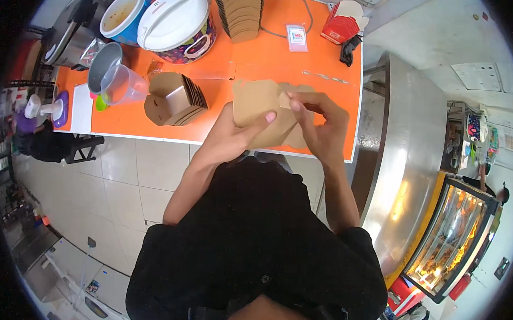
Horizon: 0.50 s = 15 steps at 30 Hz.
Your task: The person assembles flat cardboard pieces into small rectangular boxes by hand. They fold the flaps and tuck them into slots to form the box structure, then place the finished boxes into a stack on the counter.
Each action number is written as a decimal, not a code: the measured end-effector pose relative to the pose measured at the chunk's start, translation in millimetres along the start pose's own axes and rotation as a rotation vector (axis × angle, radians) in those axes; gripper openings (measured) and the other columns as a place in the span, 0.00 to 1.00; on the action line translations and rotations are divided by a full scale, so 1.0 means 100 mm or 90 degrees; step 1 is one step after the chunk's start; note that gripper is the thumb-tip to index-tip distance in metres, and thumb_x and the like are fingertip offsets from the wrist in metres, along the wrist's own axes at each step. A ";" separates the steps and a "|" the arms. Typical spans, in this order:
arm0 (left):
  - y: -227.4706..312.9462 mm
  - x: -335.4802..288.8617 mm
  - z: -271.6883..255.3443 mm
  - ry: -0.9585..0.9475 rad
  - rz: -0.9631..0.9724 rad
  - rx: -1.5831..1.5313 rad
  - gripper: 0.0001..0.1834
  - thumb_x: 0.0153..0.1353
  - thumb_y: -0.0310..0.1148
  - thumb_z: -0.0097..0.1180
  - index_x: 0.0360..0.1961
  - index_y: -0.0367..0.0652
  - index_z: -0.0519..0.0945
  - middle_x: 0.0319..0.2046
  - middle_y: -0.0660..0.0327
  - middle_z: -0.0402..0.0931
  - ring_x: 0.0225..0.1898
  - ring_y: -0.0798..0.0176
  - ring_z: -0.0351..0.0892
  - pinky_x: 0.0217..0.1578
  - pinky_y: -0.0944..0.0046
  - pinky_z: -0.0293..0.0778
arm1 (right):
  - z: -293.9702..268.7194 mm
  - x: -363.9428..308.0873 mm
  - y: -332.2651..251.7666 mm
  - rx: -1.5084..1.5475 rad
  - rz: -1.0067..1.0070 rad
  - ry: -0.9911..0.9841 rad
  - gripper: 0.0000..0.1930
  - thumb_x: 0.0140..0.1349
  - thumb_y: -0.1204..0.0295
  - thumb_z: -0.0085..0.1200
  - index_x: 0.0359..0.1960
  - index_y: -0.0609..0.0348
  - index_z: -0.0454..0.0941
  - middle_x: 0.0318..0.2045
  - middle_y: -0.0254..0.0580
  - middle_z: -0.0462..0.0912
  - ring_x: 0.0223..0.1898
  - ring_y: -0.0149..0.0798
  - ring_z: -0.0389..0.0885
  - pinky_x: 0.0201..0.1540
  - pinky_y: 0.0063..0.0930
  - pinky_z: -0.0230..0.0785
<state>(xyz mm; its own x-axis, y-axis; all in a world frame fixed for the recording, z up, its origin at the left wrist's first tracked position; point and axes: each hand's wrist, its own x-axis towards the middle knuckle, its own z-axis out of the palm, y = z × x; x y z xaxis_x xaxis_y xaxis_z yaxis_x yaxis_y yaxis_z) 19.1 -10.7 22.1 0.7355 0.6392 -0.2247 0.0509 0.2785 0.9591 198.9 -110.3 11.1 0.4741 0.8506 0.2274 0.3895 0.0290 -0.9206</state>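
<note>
Between my hands is a brown cardboard food box (pixel 257 97), partly folded, held above the front edge of the orange table. My left hand (pixel 232 133) grips its left side, the thumb lying across the front panel. With thumb and index finger, my right hand (pixel 325 127) pinches a small flap at the box's upper right. Some panels behind and below the fingers are hidden. To the left, a nested stack of open brown boxes (pixel 162 109) lies on its side. A taller stack of brown boxes (pixel 239 16) stands at the back.
The orange table (pixel 261 63) also bears a white-lidded patterned pot (pixel 176 22), a white tub (pixel 123 14), a clear plastic container (pixel 122 85), a small packet (pixel 297 38) and red boxes (pixel 341 23). A steel counter (pixel 408 149) and glass display case (pixel 450 240) stand to the right.
</note>
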 end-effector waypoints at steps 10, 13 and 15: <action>-0.09 -0.04 -0.11 -0.102 0.091 0.043 0.18 0.65 0.31 0.68 0.53 0.33 0.82 0.40 0.63 0.84 0.42 0.71 0.80 0.43 0.65 0.75 | -0.10 0.12 0.20 0.255 0.170 -0.146 0.11 0.60 0.73 0.73 0.36 0.60 0.82 0.36 0.33 0.84 0.35 0.27 0.83 0.40 0.23 0.78; -0.15 -0.01 -0.20 -0.134 0.084 0.047 0.20 0.64 0.29 0.68 0.56 0.35 0.81 0.43 0.63 0.83 0.44 0.70 0.80 0.45 0.65 0.76 | -0.06 0.10 0.15 0.149 0.141 -0.092 0.13 0.59 0.71 0.75 0.37 0.60 0.81 0.34 0.33 0.84 0.34 0.26 0.82 0.37 0.23 0.76; -0.10 0.00 -0.20 -0.139 0.069 -0.019 0.22 0.64 0.28 0.68 0.59 0.36 0.79 0.46 0.62 0.83 0.47 0.68 0.80 0.48 0.64 0.77 | 0.03 0.10 0.10 0.080 0.087 -0.019 0.14 0.58 0.70 0.75 0.38 0.60 0.81 0.33 0.32 0.84 0.34 0.25 0.82 0.35 0.23 0.76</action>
<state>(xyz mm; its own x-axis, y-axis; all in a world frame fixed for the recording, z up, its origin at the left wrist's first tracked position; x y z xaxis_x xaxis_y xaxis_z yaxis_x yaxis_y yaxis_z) 4.7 0.7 9.4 0.8647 0.4966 -0.0755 -0.0533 0.2402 0.9693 205.3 -100.4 3.4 0.4917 0.8662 0.0896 0.2207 -0.0243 -0.9750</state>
